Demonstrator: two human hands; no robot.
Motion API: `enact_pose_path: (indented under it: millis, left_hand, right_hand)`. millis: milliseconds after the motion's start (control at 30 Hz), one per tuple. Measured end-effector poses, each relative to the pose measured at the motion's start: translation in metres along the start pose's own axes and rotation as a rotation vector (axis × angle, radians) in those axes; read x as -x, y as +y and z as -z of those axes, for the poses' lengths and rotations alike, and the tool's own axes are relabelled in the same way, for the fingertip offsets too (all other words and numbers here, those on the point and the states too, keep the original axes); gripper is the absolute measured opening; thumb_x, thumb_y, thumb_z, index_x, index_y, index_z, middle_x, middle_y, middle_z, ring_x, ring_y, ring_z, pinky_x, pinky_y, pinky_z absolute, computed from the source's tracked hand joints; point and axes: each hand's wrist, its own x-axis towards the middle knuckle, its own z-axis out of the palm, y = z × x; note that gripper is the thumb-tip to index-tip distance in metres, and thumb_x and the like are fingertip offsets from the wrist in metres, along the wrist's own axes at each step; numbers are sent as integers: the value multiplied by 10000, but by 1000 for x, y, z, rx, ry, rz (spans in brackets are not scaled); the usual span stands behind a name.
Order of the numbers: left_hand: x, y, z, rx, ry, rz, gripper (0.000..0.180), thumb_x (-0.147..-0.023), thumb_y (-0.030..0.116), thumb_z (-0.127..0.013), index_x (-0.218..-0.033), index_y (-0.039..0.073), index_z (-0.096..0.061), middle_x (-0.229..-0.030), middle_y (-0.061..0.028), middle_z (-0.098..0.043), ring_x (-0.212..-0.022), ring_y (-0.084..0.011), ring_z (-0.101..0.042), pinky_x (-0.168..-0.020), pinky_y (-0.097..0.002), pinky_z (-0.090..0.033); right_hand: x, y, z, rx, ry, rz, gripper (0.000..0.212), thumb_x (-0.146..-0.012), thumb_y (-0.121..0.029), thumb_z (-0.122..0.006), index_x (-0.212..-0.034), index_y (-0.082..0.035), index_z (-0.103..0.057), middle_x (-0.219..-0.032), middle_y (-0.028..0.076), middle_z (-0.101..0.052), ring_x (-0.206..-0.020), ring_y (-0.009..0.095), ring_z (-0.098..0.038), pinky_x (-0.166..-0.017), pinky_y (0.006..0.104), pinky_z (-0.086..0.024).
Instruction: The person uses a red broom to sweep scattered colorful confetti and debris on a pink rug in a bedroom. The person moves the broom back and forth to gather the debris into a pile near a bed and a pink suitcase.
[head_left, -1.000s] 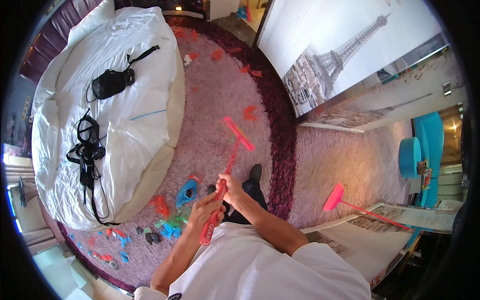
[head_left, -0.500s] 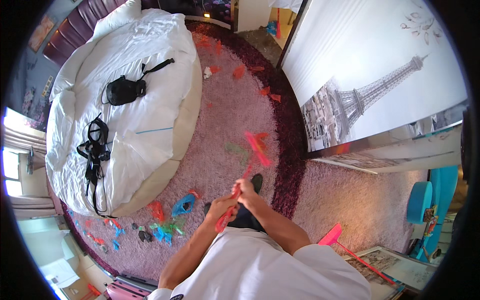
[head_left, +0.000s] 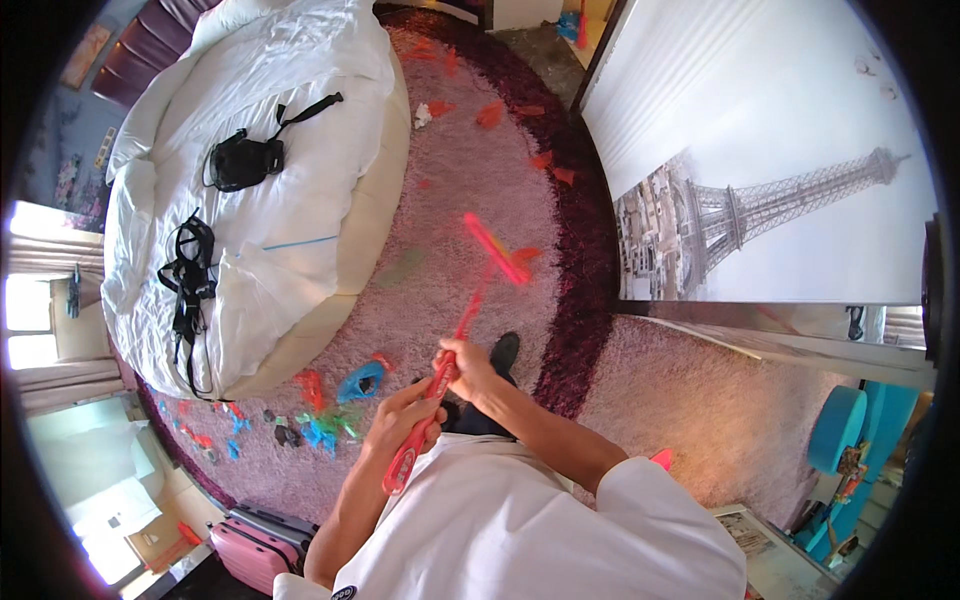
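On red handle (head_left: 442, 379), right hand (head_left: 471, 372) foremost, curled

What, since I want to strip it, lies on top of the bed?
A black bag, tangled black straps and a thin blue strip show on the white bedding; whatever is under the bedding is covered.

Glare blows out the pale rectangular window (head_left: 30, 322) at nine o'clock, and white light flares again at eight. The rumpled white cloth bedding (head_left: 270, 190) toward ten o'clock is bright, with soft shadows in its folds. A warm glow lies over the shaggy mauve carpet (head_left: 700, 400) at four o'clock. Near the centre, the bright-red bar-shaped broom head (head_left: 497, 250) looks motion-blurred. Straight edges bow toward the dark, rounded border.
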Motion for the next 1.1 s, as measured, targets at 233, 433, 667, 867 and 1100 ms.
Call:
enact_pose_path:
  millis: [233,433,667,867,1100]
  left_hand:
    - [-75,-27,-18,92,-176,52,266,-816,94,-515,-1064,4,-482,-712,-73,-521,-500,-84,-488,-373,-190,-374]
    - [-34,-6,-17,-35,111,-61,305,-824,91,-502,-1115,9,-460,-688,-68,-520,-494,-92,-500,-365,-195,-377]
    - [-7,31,-13,50,30,-27,368,-825,85,-502,-1178,19,-422,-720,-74,-515,-496,-75,-481,-368,-168,-349]
    - [-80,26,-14,86,-196,117,367,-834,75,-492,-1185,24,-398,-733,-75,-515,-479,-73,-474,-352,-172,-353]
    - [-123,79,-9,-65,-201,133,222,-805,82,-511,-1018,20,-519,-678,-43,-511,-485,-67,-483,-386,-172,-367]
  right_hand:
    - [-42,-54,56,-19,87,52,96,-747,-36,-494,-685,-67,-427,-575,70,-444,-478,184,-443,-462,307,-404]
    - [-41,-2,2,1,-78,-158,134,-772,-53,-547,-700,-54,-435,-582,58,-447,-478,170,-449,-452,283,-407]
    - [-12,-9,-29,102,-60,-47,151,-802,-131,-557,-706,-51,-473,-591,55,-478,-514,175,-511,-543,312,-488]
    - [-44,-71,20,48,93,88,113,-761,-126,-551,-733,-53,-469,-596,58,-486,-528,217,-517,-608,394,-475]
    - [-105,-83,-7,-85,116,44,122,-722,-19,-519,-722,-55,-402,-599,70,-419,-518,196,-457,-499,306,-417]
